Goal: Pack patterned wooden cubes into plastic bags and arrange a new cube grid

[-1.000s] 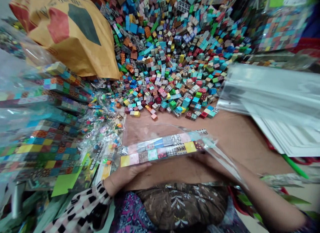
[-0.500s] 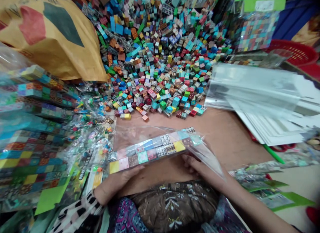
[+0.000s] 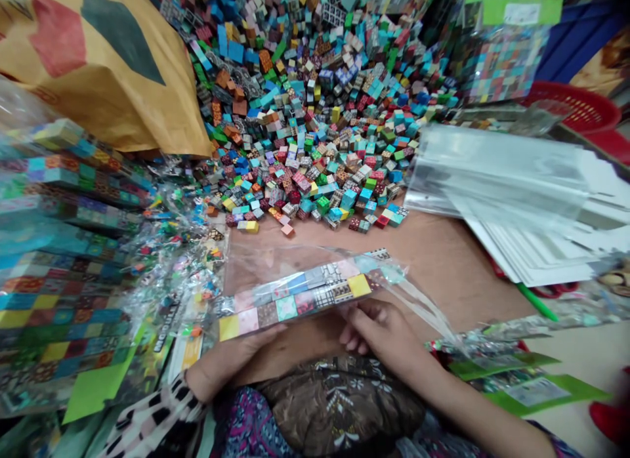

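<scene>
A clear plastic bag [image 3: 315, 274] holds two rows of small coloured cubes [image 3: 295, 300] and lies across my lap. My left hand [image 3: 231, 356] supports the left end of the packed rows from underneath, fingers curled under it. My right hand [image 3: 381, 330] sits under the right end, fingers bent against the bag near a yellow cube [image 3: 359, 285]. A large heap of loose coloured cubes [image 3: 315, 117] fills the floor ahead of me.
Stacks of filled cube packs [image 3: 59, 261] stand at my left. A tan sack [image 3: 113, 71] leans at the upper left. A pile of empty clear bags [image 3: 512, 189] lies at right, with a red basket [image 3: 581, 107] behind. Green header cards [image 3: 522, 379] lie at lower right.
The view has shifted left and steadied. My right hand has slid left beneath the bag, closer to the middle. The bag of cubes has stayed about where it was.
</scene>
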Demonstrator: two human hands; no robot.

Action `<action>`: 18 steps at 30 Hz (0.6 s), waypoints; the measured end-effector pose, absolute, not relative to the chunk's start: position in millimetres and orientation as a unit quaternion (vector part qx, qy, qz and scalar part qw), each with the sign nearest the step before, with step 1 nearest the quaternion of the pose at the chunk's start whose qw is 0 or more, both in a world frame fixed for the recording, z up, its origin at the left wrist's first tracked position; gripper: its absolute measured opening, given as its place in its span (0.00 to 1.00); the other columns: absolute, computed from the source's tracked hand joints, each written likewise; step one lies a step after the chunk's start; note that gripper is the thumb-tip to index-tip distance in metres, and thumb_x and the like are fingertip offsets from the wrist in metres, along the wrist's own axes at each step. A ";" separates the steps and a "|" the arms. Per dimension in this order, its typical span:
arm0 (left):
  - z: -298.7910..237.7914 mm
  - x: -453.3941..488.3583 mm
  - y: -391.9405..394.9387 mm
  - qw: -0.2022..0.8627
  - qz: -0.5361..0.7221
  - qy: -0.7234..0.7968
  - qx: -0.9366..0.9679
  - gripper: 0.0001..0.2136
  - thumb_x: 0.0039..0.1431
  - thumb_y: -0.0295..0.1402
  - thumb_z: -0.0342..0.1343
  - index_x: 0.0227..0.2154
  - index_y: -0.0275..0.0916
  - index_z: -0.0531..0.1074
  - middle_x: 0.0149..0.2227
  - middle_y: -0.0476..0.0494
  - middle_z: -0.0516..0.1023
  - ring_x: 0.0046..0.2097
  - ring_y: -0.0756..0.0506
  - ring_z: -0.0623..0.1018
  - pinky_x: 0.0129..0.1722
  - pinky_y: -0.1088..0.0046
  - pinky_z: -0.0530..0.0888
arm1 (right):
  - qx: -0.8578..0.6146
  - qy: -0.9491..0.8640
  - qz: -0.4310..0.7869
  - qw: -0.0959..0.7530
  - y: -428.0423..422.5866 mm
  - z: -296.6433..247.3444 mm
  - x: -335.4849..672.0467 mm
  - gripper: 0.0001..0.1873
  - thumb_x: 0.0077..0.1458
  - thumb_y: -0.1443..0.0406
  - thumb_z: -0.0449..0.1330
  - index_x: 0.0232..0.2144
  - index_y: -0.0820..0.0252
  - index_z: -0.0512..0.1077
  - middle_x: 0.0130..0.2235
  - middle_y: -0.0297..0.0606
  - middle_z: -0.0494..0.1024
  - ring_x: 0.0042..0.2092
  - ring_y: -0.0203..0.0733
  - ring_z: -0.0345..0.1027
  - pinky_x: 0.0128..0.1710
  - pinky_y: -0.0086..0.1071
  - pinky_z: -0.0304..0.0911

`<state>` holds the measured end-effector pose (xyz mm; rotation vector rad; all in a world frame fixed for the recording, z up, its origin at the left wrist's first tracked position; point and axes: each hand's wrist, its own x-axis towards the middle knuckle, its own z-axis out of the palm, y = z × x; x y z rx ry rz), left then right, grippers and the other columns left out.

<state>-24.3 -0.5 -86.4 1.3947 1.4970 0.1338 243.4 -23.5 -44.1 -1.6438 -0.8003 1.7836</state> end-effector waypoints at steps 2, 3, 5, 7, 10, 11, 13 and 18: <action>-76.1 -15.4 1.6 0.532 0.072 0.626 0.565 0.28 0.49 0.60 0.55 0.42 0.46 0.82 0.52 0.45 0.80 0.59 0.38 0.76 0.64 0.57 0.68 | -0.607 -0.312 0.666 0.302 -25.4 -47.3 241.4 0.23 0.47 0.45 0.59 0.21 0.59 0.69 0.20 0.38 0.74 0.21 0.34 0.65 0.21 0.29 0.59; -71.5 -11.6 2.8 0.535 0.085 0.624 0.563 0.26 0.48 0.59 0.56 0.40 0.45 0.82 0.52 0.45 0.81 0.59 0.38 0.75 0.64 0.58 0.67 | -0.603 -0.320 0.661 0.310 -26.9 -48.7 240.5 0.23 0.48 0.45 0.58 0.20 0.59 0.69 0.20 0.38 0.74 0.21 0.34 0.65 0.21 0.29 0.59; -63.3 -5.2 5.1 0.540 0.107 0.613 0.568 0.23 0.48 0.56 0.57 0.38 0.45 0.82 0.51 0.45 0.81 0.60 0.38 0.75 0.65 0.58 0.65 | -0.602 -0.338 0.650 0.318 -30.1 -49.9 239.2 0.24 0.48 0.45 0.58 0.20 0.59 0.69 0.21 0.38 0.75 0.21 0.34 0.65 0.22 0.29 0.60; -57.6 -1.1 6.7 0.549 0.114 0.600 0.571 0.21 0.48 0.55 0.57 0.36 0.45 0.82 0.51 0.45 0.82 0.60 0.39 0.75 0.66 0.59 0.64 | -0.599 -0.358 0.642 0.317 -32.8 -49.5 238.9 0.22 0.48 0.46 0.59 0.21 0.59 0.71 0.22 0.38 0.76 0.23 0.35 0.67 0.24 0.29 0.62; -56.5 -1.3 6.3 0.557 0.111 0.600 0.564 0.21 0.49 0.54 0.57 0.37 0.45 0.82 0.49 0.45 0.83 0.59 0.39 0.75 0.66 0.59 0.64 | -0.607 -0.357 0.635 0.319 -33.6 -50.9 240.8 0.22 0.48 0.46 0.60 0.22 0.59 0.71 0.21 0.37 0.76 0.23 0.35 0.67 0.23 0.28 0.61; -58.3 -2.9 5.6 0.552 0.108 0.608 0.560 0.22 0.48 0.55 0.57 0.37 0.45 0.82 0.48 0.44 0.83 0.59 0.39 0.75 0.66 0.58 0.64 | -0.612 -0.345 0.635 0.320 -32.8 -53.3 242.1 0.23 0.48 0.45 0.60 0.23 0.59 0.71 0.21 0.37 0.75 0.22 0.35 0.67 0.22 0.28 0.61; -64.1 -7.3 3.7 0.541 0.095 0.626 0.553 0.23 0.48 0.57 0.56 0.37 0.45 0.82 0.48 0.44 0.83 0.60 0.38 0.75 0.66 0.58 0.64 | -0.624 -0.311 0.643 0.316 -30.6 -61.5 245.8 0.24 0.45 0.43 0.61 0.25 0.58 0.70 0.20 0.36 0.74 0.21 0.35 0.66 0.20 0.28 0.60; -78.6 -15.8 0.9 0.517 0.069 0.628 0.577 0.24 0.50 0.60 0.53 0.34 0.47 0.82 0.48 0.46 0.83 0.60 0.39 0.75 0.66 0.58 0.64 | -0.629 -0.318 0.641 0.302 -32.1 -82.9 261.3 0.21 0.47 0.46 0.60 0.28 0.58 0.68 0.21 0.36 0.74 0.21 0.36 0.66 0.21 0.30 0.60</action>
